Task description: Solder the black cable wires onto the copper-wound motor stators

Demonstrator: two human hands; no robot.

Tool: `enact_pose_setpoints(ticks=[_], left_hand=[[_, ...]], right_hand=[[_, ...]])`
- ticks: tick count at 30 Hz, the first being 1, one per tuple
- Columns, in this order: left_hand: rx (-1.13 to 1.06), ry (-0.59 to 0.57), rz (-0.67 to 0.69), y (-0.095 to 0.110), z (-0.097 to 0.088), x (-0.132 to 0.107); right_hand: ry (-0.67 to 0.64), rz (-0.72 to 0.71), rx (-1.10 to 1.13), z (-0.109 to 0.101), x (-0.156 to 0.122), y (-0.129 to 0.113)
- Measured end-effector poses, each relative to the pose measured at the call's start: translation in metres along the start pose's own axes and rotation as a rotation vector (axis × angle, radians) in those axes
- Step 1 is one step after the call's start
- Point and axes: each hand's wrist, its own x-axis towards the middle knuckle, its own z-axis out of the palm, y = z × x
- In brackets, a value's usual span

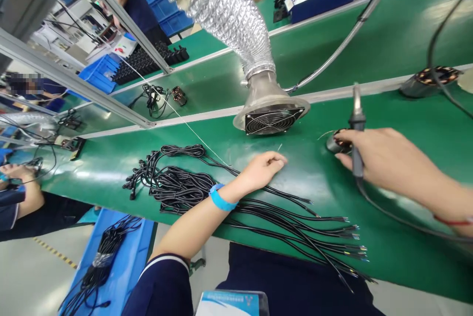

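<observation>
My right hand (388, 158) is closed around a soldering iron (357, 151), its metal tip pointing up and away. The thumb and a fingertip of that hand also touch a small round motor stator (335, 144) on the green bench, partly covered by the fingers. My left hand (264, 168) has its fingers curled in a pinch over the bench. A thin pale solder wire (195, 134) runs down to it from the upper left, and a short strand shows just beyond the fingers. Under my left forearm lie several black power cables (185, 188) with stripped ends pointing right.
A fume extractor (273, 119) on a silver duct hangs just beyond my hands. A larger stator (428, 82) stands at the right by the bench's rail. Lower left, a blue bin (125, 262) holds bundled cables. A co-worker's hand (18, 173) is at the left edge.
</observation>
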Motion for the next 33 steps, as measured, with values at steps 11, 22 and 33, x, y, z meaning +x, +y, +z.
enact_pose_setpoints(ticks=[11, 22, 33], left_hand=[[0.023, -0.121, 0.042, -0.005, 0.007, 0.017], [-0.320, -0.175, -0.106, 0.030, 0.008, 0.014], [-0.068, -0.198, 0.064, 0.008, -0.008, -0.017]], right_hand=[[0.200, -0.040, 0.267, 0.006, -0.030, -0.086], [0.162, -0.015, 0.394, 0.034, -0.037, -0.091], [0.147, 0.018, 0.406, 0.032, -0.037, -0.092]])
